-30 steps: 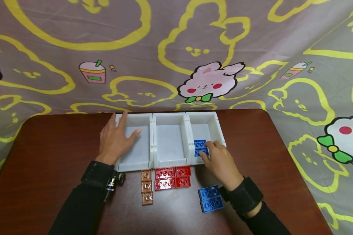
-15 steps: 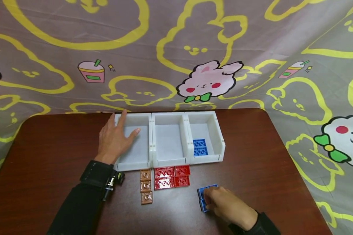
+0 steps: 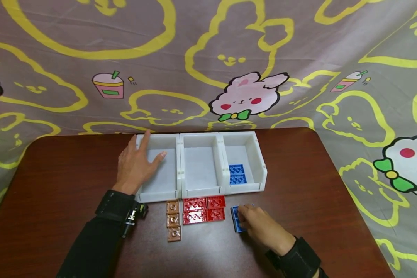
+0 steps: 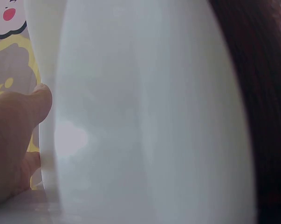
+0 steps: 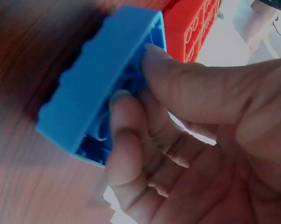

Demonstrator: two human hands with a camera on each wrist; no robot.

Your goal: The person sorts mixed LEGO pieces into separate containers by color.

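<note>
Right hand (image 3: pixel 260 226), lower centre-right of the head view, has fingers and thumb curled round a blue brick (image 3: pixel 236 219), pinching it by its edges; the wrist view shows the blue brick (image 5: pixel 103 79) tipped up off the dark wood table (image 3: pixel 62 181), hollow underside facing the fingers (image 5: pixel 126 140). Brick sits just right of the red bricks (image 3: pixel 204 209), in front of the right-hand white bin (image 3: pixel 260 162), which already has blue bricks (image 3: pixel 237 174) on its floor. Left hand (image 3: pixel 135 164), centre-left, lies flat and relaxed over the left bin (image 3: pixel 175 170), fingers straight, holding nothing, just steadying the wall. Brown bricks (image 3: pixel 173 221) in a column left of the reds. Handling guess: rigid moulded plastic, light, not fragile, smooth and a bit slick. Grip across the long side walls, thumb opposite fingers, rather than on the studs. Middle bin (image 3: pixel 201 166) shows nothing inside.
</note>
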